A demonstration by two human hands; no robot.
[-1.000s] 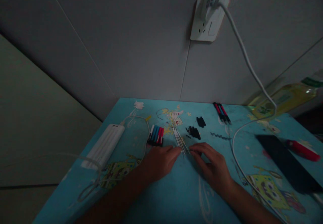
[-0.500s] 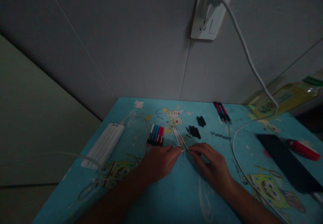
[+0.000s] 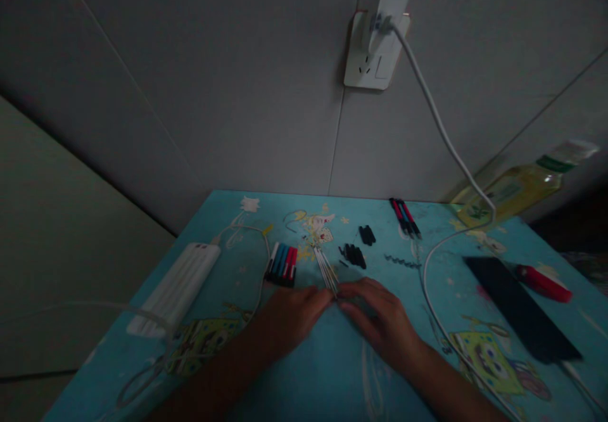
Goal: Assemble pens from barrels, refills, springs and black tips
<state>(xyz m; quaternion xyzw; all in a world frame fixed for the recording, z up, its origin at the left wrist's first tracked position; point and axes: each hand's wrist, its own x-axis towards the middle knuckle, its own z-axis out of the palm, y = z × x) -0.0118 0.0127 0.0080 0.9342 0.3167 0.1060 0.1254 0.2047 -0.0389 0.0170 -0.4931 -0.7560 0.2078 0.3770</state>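
Note:
Several thin white pen refills point(image 3: 325, 268) lie side by side on the blue tablecloth, their near ends between my two hands. My left hand point(image 3: 297, 314) is closed, with thumb and forefinger pinched at those ends from the left. From the right, my right hand point(image 3: 382, 317) meets it, fingertips pressed together on the same ends. The dim light hides exactly how each refill is gripped. Left of the refills is a row of coloured pen barrels point(image 3: 282, 263) in white, blue and red. Small black pen parts point(image 3: 354, 255) lie to their right, with another black cluster point(image 3: 367, 235) behind.
Assembled pens point(image 3: 405, 218) lie near the wall, and small springs point(image 3: 403, 261) right of centre. A white power strip point(image 3: 175, 289) is at left. At right are a dark flat phone-like slab point(image 3: 517, 308), a red object point(image 3: 544, 282), a bottle point(image 3: 517, 191) and a white cable point(image 3: 427, 282).
The camera view has shifted, moving the scene left and slightly down. My hands have drawn closer together, and my right fingertips now meet my left at the refill ends.

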